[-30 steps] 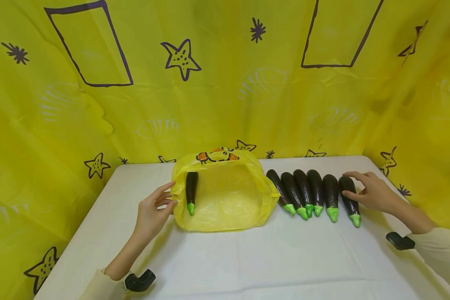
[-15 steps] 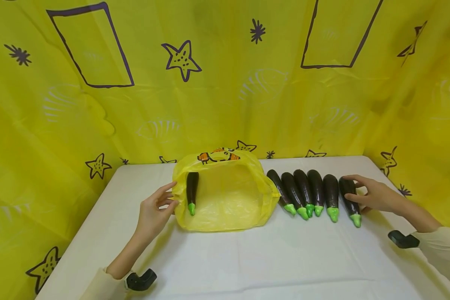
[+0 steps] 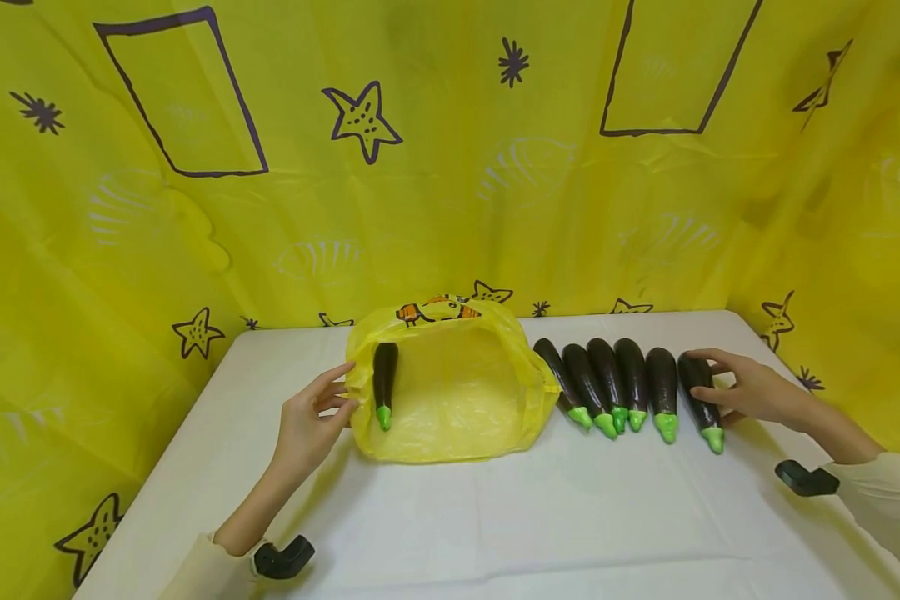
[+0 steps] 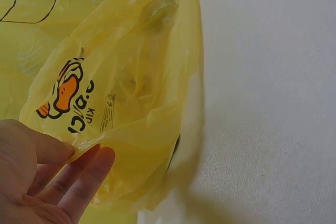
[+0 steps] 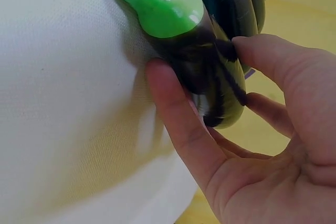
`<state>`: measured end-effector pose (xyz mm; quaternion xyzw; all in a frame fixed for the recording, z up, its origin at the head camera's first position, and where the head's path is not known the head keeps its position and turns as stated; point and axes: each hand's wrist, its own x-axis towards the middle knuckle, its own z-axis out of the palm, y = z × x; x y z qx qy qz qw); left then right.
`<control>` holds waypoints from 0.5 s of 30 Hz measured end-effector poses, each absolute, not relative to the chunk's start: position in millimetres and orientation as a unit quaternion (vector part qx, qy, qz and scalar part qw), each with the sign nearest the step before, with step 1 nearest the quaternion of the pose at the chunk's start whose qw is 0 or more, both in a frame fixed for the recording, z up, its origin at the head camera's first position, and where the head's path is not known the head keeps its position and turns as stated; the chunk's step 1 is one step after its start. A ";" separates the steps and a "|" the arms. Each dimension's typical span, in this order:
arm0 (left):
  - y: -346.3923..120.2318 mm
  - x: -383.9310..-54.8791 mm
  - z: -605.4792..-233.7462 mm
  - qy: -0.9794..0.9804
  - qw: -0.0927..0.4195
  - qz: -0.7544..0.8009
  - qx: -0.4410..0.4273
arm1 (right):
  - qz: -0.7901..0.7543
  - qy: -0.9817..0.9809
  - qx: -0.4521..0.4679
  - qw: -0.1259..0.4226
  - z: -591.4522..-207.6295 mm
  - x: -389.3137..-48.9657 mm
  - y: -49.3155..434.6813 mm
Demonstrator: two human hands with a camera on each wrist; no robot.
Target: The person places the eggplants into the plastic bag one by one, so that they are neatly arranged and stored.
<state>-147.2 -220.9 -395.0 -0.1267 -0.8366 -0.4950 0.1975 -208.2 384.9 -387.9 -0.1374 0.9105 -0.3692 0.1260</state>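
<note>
A yellow plastic bag [image 3: 450, 400] lies on the table, its mouth spread towards me. Inside, along its left wall, is a dark eggplant [image 3: 385, 375] with a green stem end. My left hand [image 3: 307, 425] pinches the left edge of the bag's mouth between thumb and fingers, as the left wrist view also shows. On the right, my right hand [image 3: 757, 392] grips the rightmost eggplant [image 3: 694, 375], which lies on the cloth. In the right wrist view, thumb and fingers sit around its dark body, below the green cap [image 5: 168, 9].
Several more eggplants [image 3: 662, 383] lie side by side between the bag and my right hand, the leftmost touching or close to the bag's right side. White cloth covers the table [image 3: 510, 525]. A patterned yellow curtain [image 3: 435, 217] hangs behind and at both sides.
My right hand has shifted slightly right and down, and its fingers have closed around the rightmost eggplant. The left hand and the bag have stayed nearly still.
</note>
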 end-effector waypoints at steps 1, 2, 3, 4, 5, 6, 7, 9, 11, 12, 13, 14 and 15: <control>-220.9 -147.0 -394.8 -0.837 0.197 -0.495 -0.126 | -0.371 0.910 -0.136 0.126 -387.7 -208.0 384.7; -221.0 -146.9 -394.8 -0.837 0.197 -0.495 -0.125 | -0.373 0.909 -0.134 0.127 -387.4 -207.8 384.5; -221.1 -146.8 -394.8 -0.838 0.197 -0.494 -0.124 | -0.372 0.910 -0.135 0.127 -387.3 -207.7 384.6; -221.3 -146.6 -394.8 -0.838 0.196 -0.494 -0.124 | -0.372 0.910 -0.134 0.127 -387.3 -207.6 384.5; -221.4 -146.5 -394.8 -0.838 0.196 -0.494 -0.123 | -0.373 0.910 -0.130 0.128 -387.0 -207.3 384.3; -221.5 -146.3 -394.8 -0.838 0.195 -0.494 -0.123 | -0.372 0.910 -0.132 0.128 -387.3 -207.3 384.5; -221.7 -146.2 -394.9 -0.838 0.195 -0.495 -0.122 | -0.370 0.911 -0.134 0.127 -387.5 -207.2 384.7; -222.0 -146.1 -394.9 -0.838 0.195 -0.495 -0.124 | -0.369 0.911 -0.133 0.127 -387.7 -207.1 384.9; -222.2 -146.0 -394.8 -0.837 0.195 -0.496 -0.125 | -0.371 0.911 -0.130 0.128 -387.5 -207.1 384.6; -222.3 -145.8 -394.7 -0.837 0.195 -0.496 -0.125 | -0.371 0.910 -0.131 0.128 -387.6 -207.3 384.7; -222.2 -145.6 -394.6 -0.837 0.196 -0.495 -0.126 | -0.372 0.910 -0.130 0.128 -387.5 -207.3 384.7; -222.2 -145.5 -394.3 -0.838 0.196 -0.494 -0.126 | -0.373 0.910 -0.129 0.129 -387.4 -207.4 384.6; -222.3 -145.3 -394.3 -0.838 0.197 -0.493 -0.126 | -0.374 0.909 -0.131 0.128 -387.6 -207.5 384.7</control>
